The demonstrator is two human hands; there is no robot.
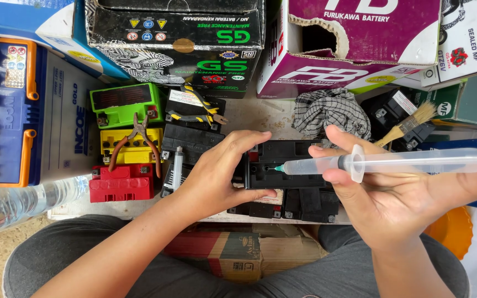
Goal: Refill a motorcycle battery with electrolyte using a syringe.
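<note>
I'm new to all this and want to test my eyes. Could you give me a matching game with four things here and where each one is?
Things:
1. syringe
2. pliers
3. paintbrush
4. black battery

Places:
A. lying on the yellow battery
B. held by the left hand
C. held in the right hand
D. resting right of the checked cloth

Pairs: 1-C, 2-A, 3-D, 4-B
</note>
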